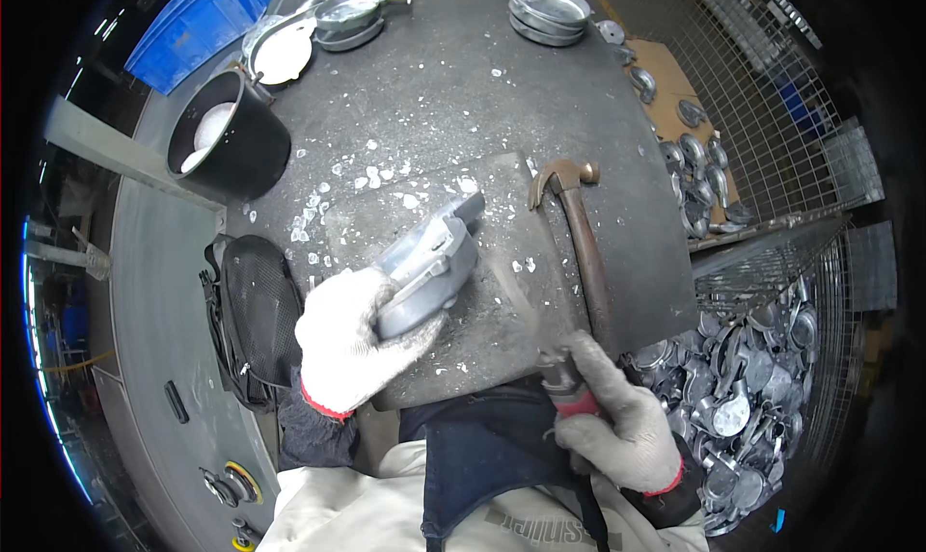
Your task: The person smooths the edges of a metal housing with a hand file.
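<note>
My left hand, in a white knit glove, grips a grey metal casting with a rounded body and a projecting end. It is tilted up above a dark work mat. My right hand, also gloved, is closed around a red-handled tool at the near edge of the bench. The tool's working end is smeared by motion, so its kind cannot be made out. Tool and casting are apart. A claw hammer with a wooden handle lies to the right of the casting.
Metal chips litter the bench. A black bucket, a black mesh bag and a blue crate are at left. Castings are stacked at the far edge. A wire cage full of castings stands at right.
</note>
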{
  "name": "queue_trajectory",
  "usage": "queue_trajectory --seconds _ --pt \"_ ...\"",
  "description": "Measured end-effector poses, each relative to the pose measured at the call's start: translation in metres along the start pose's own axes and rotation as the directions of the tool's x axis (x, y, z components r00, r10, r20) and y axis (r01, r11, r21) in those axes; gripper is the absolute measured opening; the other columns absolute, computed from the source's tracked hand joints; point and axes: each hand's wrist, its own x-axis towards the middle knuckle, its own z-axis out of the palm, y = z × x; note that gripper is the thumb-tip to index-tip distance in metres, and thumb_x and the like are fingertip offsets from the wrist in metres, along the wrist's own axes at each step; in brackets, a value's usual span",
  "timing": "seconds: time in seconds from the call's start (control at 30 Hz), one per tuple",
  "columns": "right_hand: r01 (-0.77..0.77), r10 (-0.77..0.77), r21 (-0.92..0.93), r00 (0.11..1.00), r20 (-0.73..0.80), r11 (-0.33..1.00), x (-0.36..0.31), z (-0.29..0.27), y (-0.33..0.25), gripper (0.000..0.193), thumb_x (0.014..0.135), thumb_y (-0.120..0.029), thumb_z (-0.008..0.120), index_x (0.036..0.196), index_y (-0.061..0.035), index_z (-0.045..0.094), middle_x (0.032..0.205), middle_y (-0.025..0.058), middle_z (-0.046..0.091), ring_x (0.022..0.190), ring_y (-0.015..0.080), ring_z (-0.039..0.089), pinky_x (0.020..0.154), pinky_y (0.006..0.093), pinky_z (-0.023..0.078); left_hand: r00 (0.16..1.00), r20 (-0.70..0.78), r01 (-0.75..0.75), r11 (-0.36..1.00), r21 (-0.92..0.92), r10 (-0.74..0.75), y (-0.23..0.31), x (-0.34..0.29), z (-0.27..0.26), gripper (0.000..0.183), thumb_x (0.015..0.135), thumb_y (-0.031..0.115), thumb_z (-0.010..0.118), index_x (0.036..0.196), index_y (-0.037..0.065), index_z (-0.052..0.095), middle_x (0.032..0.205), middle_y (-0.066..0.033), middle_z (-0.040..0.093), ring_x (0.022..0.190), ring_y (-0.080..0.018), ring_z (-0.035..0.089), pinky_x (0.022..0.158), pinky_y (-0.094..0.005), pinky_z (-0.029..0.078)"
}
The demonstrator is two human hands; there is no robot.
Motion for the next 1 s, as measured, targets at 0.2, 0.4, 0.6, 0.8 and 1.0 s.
queue_trajectory --seconds 0.2,0.4,0.6,0.8,1.0 --pt "-0.354 0.31 0.305 0.933 0.184 0.884 0.016 -0.003 0.003 0.073 0.111 -0.022 0.063 0.174 -0.0067 0.03 0.095 0.0005 0.069 0.086 0.0069 0.062 0.079 0.025 0.054 0.991 0.075 0.122 0.98 -0.156 -0.111 0.0 -0.013 0.011 0.039 0.07 0.019 0.1 0.076 0.004 0.064 0.074 -0.008 0.064 0.064 -0.0188 0.062 0.063 -0.0348 0.05" --pt "-0.227 0.112 0.517 0.963 0.243 0.825 0.023 -0.003 0.034 0.089 0.107 -0.045 0.069 0.171 0.0028 0.029 0.116 0.0113 0.073 0.085 0.014 0.068 0.077 0.0287 0.055 0.988 0.148 0.074 0.981 -0.181 -0.048 0.007 -0.013 0.013 0.039 0.067 0.024 0.101 0.08 0.004 0.07 0.077 -0.0121 0.066 0.07 -0.0272 0.067 0.069 -0.037 0.054" --pt "-0.358 0.171 0.509 0.91 0.378 0.782 0.013 -0.01 0.018 0.069 0.113 -0.016 0.058 0.174 -0.0054 0.027 0.101 0.0062 0.075 0.09 0.0106 0.067 0.086 0.0249 0.054 0.988 0.143 -0.039 0.993 -0.113 0.055 0.01 -0.009 0.007 0.035 0.07 0.032 0.097 0.082 0.008 0.074 0.072 -0.0115 0.066 0.065 -0.0327 0.068 0.062 -0.0401 0.055" --pt "0.412 -0.413 -0.05 0.91 -0.02 0.91 0.013 0.017 0.038 0.064 0.107 -0.01 0.07 0.166 -0.0043 0.045 0.113 0.0129 0.08 0.098 0.0133 0.076 0.089 0.0289 0.06 0.991 0.114 -0.067 0.996 -0.052 0.073 0.016 -0.004 0.009 0.035 0.07 0.032 0.096 0.08 0.009 0.071 0.073 -0.0114 0.064 0.067 -0.0332 0.068 0.063 -0.0413 0.055" --pt "0.312 -0.369 -0.408 0.927 -0.067 0.858 0.008 0.02 0.029 0.067 0.1 -0.02 0.08 0.161 -0.0085 0.054 0.093 0.0103 0.076 0.077 0.0238 0.077 0.072 0.0355 0.062 0.982 0.165 -0.093 0.996 -0.003 0.092 0.015 -0.008 0.007 0.037 0.064 0.025 0.1 0.082 0.007 0.073 0.075 -0.0108 0.067 0.068 -0.0319 0.066 0.066 -0.0403 0.053"
